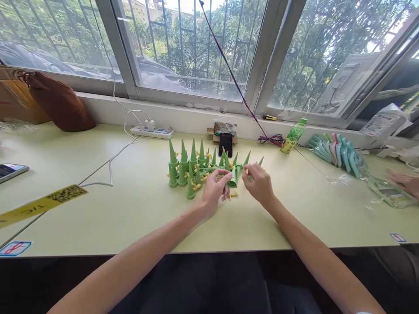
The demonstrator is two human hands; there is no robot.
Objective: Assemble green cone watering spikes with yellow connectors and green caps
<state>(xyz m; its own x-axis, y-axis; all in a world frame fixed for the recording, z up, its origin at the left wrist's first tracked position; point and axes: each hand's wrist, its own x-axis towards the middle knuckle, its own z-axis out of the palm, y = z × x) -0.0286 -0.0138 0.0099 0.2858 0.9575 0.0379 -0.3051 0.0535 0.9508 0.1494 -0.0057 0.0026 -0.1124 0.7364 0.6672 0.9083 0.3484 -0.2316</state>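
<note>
Item: green cone (pixel 233 175), hollow plastic, lying on its side just above the surface (pixel 137 209), at the front right of a cluster of cones (pixel 186 168) that stand point-up. Left hand (pixel 214 187): grip closed around the cone's wide end, thumb on top. Right hand (pixel 260 185): fingers drawn together at the cone's other side; whether the grip pinches a small part cannot be told. Yellow pieces (pixel 197 186) lie scattered among the cluster and just beside the left hand. Handling, by judgement: light, stiff, thin-walled, smooth and tapered, so likely to slip towards the point; the wide collar looks like the surest place to hold. Also present: black phone (pixel 225 144) behind the cluster, power strip (pixel 152 131), green bottle (pixel 293 136), brown bag (pixel 57 102), another person's hand (pixel 404 181) at far right.
</note>
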